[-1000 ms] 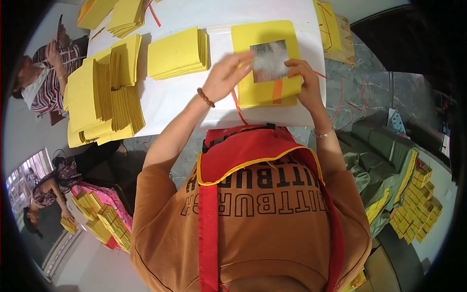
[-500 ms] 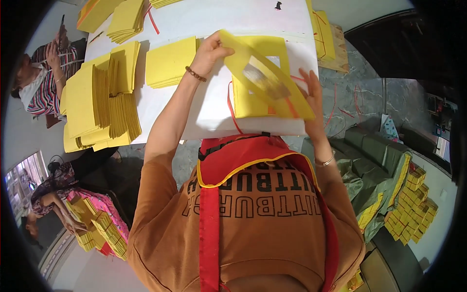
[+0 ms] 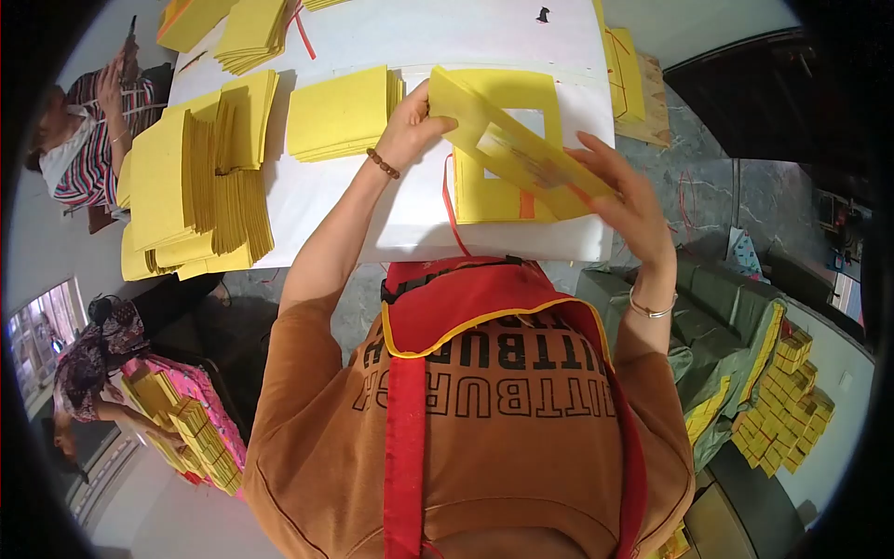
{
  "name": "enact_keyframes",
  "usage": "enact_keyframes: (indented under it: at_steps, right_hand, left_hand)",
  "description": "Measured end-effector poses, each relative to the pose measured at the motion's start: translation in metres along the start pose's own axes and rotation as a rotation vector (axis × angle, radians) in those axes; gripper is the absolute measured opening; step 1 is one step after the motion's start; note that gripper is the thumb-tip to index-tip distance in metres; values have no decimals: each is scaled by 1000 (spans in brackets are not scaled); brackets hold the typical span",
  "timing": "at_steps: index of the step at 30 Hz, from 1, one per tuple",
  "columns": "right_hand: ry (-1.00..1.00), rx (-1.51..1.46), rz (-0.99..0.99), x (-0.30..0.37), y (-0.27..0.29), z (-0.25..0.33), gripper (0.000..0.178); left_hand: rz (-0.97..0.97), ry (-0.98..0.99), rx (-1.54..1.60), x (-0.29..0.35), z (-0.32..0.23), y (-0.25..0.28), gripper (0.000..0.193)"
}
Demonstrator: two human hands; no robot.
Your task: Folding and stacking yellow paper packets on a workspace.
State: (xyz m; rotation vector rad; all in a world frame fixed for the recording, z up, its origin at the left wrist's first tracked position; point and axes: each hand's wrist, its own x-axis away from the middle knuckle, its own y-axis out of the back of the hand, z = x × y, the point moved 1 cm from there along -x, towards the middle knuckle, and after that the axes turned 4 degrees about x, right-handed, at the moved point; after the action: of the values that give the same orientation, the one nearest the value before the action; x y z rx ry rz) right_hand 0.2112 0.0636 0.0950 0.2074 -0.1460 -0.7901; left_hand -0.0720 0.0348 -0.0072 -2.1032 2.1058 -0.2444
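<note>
While the left hand (image 3: 410, 130) pinches a yellow sheet (image 3: 517, 154) by one end, the right hand (image 3: 635, 197), fingers loosely spread, meets the other. Sheet tilts above another yellow sheet (image 3: 480, 205) on the white table (image 3: 410, 219).

Here at one o'clock, the tilted yellow sheet (image 3: 466, 109) blurs at its square patch (image 3: 527, 156) and covers part of the yellow layer (image 3: 484, 200) beneath, fingertips of the left hand (image 3: 410, 130) lost behind it! At eleven, the top edge slices a yellow pile (image 3: 324, 3); near half past twelve, a black object (image 3: 543, 15) is too small to name.
</note>
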Motion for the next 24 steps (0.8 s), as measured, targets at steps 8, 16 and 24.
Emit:
enact_keyframes:
  at_steps: [8,16,24]
  right_hand:
    - [-52,1089,178,-41,-36,27,42]
    - [-117,-209,-95,-50,6,-31,32]
    - [-424,-737,-348,-22,-41,-113,18]
  left_hand:
    - [-1,-59,-219,9,-4,-4,50]
    - [-440,-578,-727,25,-28,-10,64]
    - [-90,-874,-1277,45,5,-34,51]
